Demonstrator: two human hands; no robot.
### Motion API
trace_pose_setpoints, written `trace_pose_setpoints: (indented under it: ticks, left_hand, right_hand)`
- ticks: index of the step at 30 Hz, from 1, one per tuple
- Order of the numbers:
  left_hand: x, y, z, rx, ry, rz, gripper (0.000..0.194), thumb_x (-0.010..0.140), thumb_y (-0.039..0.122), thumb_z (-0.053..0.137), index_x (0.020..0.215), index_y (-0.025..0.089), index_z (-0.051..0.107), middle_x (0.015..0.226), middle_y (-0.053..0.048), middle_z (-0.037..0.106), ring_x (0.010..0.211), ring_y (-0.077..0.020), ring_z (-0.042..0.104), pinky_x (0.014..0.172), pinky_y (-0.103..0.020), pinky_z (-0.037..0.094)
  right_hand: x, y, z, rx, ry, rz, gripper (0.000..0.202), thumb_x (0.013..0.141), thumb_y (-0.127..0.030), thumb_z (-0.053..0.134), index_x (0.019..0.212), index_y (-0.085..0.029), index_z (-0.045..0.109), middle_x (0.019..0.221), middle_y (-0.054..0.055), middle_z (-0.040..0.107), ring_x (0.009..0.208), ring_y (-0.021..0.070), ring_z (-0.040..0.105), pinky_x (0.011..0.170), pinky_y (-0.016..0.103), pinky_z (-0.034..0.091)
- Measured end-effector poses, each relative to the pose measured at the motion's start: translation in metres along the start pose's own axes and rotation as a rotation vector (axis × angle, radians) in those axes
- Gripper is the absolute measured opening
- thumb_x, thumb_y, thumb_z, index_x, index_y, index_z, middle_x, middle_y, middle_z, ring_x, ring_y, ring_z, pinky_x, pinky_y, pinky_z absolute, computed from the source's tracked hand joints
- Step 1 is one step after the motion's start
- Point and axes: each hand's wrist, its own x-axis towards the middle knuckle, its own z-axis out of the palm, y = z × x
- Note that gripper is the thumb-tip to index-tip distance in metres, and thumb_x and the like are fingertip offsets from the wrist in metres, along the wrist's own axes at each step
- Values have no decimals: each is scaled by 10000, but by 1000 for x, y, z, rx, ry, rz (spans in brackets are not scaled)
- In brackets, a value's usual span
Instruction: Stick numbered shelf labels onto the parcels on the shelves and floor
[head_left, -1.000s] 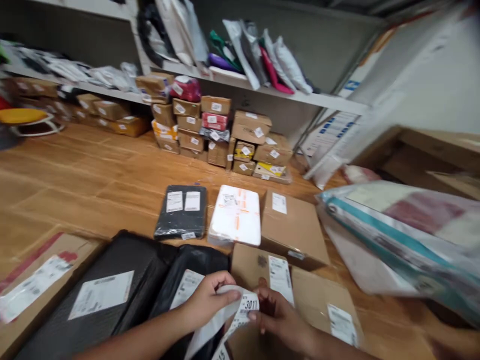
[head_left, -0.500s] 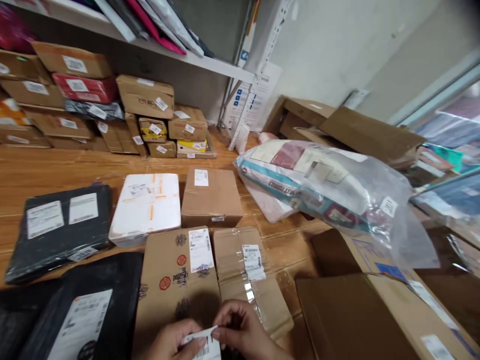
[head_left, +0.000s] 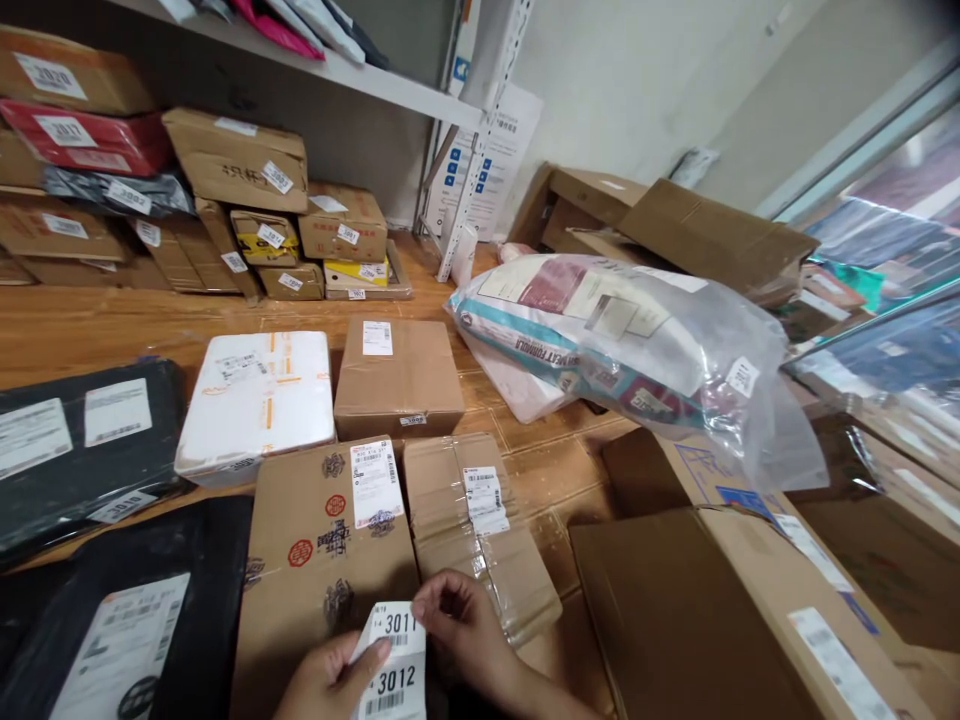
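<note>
A white strip of barcode labels [head_left: 395,655] printed 3011 and 3012 is in front of me at the bottom centre. My left hand [head_left: 324,682] is closed on its left edge, thumb on top. At the top right corner of the strip, my right hand [head_left: 469,632] pinches the edge between thumb and fingertips. Behind and below the hands lies a brown carton with red stamps [head_left: 289,610] and a shipping label. Close to my right hand is a taped brown carton [head_left: 442,500] with crumpled sides.
Black parcels [head_left: 206,580] lie at left, with a white box [head_left: 262,390] and a brown box [head_left: 401,375] further back. Labelled parcels are stacked beneath a shelf [head_left: 375,78]. A plastic-wrapped bag [head_left: 592,330] and large cartons [head_left: 675,600] occupy the right.
The label strip has come up and turned to face me, so its numbers are readable. Both hands stay on it. The view has shifted, moving the surroundings left and slightly up.
</note>
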Motion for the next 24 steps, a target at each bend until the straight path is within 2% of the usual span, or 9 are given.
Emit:
trace_pose_setpoints:
  ticks: [3, 5, 10, 15, 18, 22, 24]
  left_hand:
    - [-5, 10, 8, 23, 81, -6, 734, 481, 836, 588, 697, 142, 689, 614, -63, 692, 635, -230, 626, 599, -297, 481]
    - [-9, 16, 14, -20, 89, -9, 736, 467, 834, 598, 674, 133, 684, 595, -64, 686, 613, -218, 617, 593, -290, 473]
    - [-14, 20, 20, -107, -2, 48, 638, 491, 695, 727, 800, 138, 694, 728, -61, 722, 705, -216, 641, 705, -296, 494]
    - [-13, 16, 18, -113, -29, 146, 567, 522, 557, 795, 913, 162, 680, 862, -55, 725, 786, -209, 638, 780, -304, 490]
    - [-11, 13, 17, -72, -18, 134, 610, 512, 604, 772, 906, 148, 678, 826, -57, 716, 737, -199, 622, 741, -300, 483]
    - [-11, -2, 17, 83, 23, 74, 707, 529, 736, 666, 865, 114, 678, 779, -80, 706, 728, -213, 607, 706, -301, 467]
    - [-14, -16, 17, 149, -23, 67, 714, 581, 769, 596, 881, 125, 674, 804, -73, 702, 749, -211, 602, 720, -299, 466]
  right_hand:
    - [-3, -6, 0, 0, 23, 8, 457, 523, -552, 790, 642, -153, 602, 566, -28, 560, 474, 62, 430, 461, 211, 324]
    - [-5, -10, 0, 14, 37, 17, 460, 524, -556, 786, 650, -154, 600, 561, -34, 558, 460, 58, 422, 451, 210, 319]
    - [-7, -15, 0, 40, 66, 15, 462, 520, -543, 793, 660, -147, 601, 540, -49, 545, 446, 47, 421, 448, 202, 325]
    - [-6, -14, -3, 33, 73, 13, 481, 503, -555, 794, 660, -142, 605, 543, -51, 547, 448, 45, 421, 441, 196, 320]
    - [-8, -6, -3, 12, 36, 0, 435, 515, -502, 813, 656, -145, 609, 556, -49, 557, 484, 52, 454, 480, 197, 349]
    - [-12, 12, -1, -6, -111, 81, 415, 503, -473, 826, 632, -148, 602, 522, -49, 553, 454, 61, 463, 477, 210, 359]
    - [-12, 13, -8, -19, -84, 75, 422, 534, -514, 795, 621, -149, 604, 498, -42, 549, 437, 70, 461, 477, 223, 362]
